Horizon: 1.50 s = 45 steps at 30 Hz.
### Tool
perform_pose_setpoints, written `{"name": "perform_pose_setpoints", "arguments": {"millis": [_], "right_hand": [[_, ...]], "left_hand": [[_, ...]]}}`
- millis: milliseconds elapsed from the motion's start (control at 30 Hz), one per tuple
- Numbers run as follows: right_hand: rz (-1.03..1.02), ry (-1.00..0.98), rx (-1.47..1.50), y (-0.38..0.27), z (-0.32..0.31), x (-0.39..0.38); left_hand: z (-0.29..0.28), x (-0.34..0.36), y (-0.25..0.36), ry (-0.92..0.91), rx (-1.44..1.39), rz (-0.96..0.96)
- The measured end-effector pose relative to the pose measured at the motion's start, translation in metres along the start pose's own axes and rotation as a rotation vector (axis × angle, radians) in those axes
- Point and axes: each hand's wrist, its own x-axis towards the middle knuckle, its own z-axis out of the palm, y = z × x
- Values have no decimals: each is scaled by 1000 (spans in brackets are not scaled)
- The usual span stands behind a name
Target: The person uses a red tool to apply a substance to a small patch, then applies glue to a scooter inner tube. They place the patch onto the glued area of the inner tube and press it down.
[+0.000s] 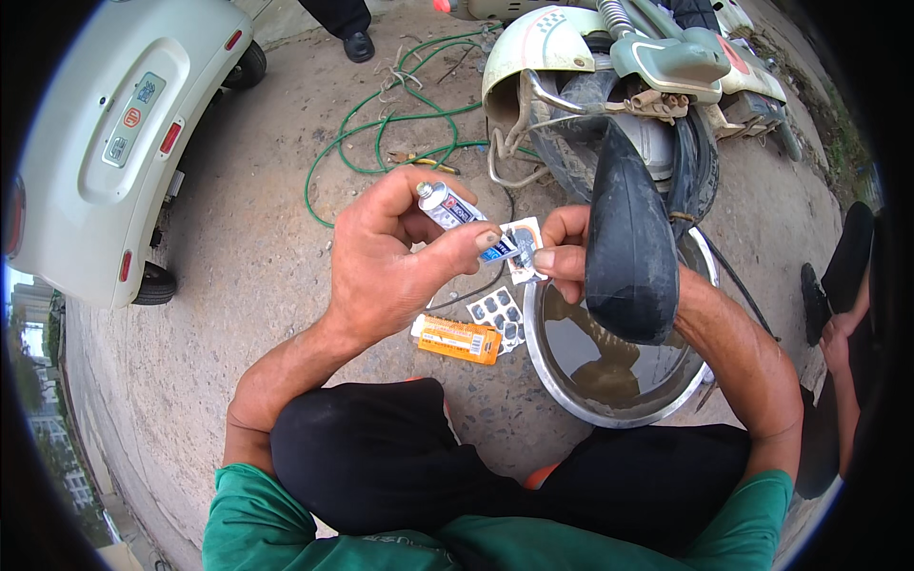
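My left hand (376, 252) is closed round a small silver-and-blue glue tube (455, 207). Its nozzle points up and to the left, and its lower end is beside a small tyre patch (523, 249) on white backing. That patch is pinched between the thumb and fingers of my right hand (564, 255). A black rubber inner tube (628, 257) hangs in front of my right wrist and hides part of that hand. Below, on the ground, a sheet of dark patches (498, 314) lies beside an orange box (457, 340).
A metal basin (541, 366) of murky water stands at right, under the inner tube. Behind it is a scooter (666, 71) lying over. A green hose (347, 157) coils on the ground, with pliers (424, 162) nearby. A pale car (114, 143) is at left; other people stand at the edges.
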Motion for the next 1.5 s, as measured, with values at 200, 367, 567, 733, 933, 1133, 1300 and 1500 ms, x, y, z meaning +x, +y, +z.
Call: {"name": "perform_pose_setpoints", "arguments": {"millis": [200, 367, 567, 733, 933, 1133, 1300, 1500], "right_hand": [[18, 8, 6, -1, 0, -1], [37, -13, 46, 1, -1, -1], [69, -75, 65, 1, -5, 0], [16, -74, 55, 11, -5, 2], [28, -73, 42, 9, -4, 2], [10, -75, 57, 12, -1, 4], [19, -81, 60, 16, -3, 4], [5, -86, 65, 19, -4, 5]], "left_hand": [[2, -5, 0, -127, 91, 42], [3, -3, -9, -61, 35, 34], [1, 2, -7, 4, 3, -4], [-3, 8, -12, 51, -8, 20], [-6, 6, -6, 63, -113, 29], [-2, -1, -1, -30, 17, 4], [-5, 6, -12, 49, 29, 5], [-5, 6, -9, 46, -12, 54]]}}
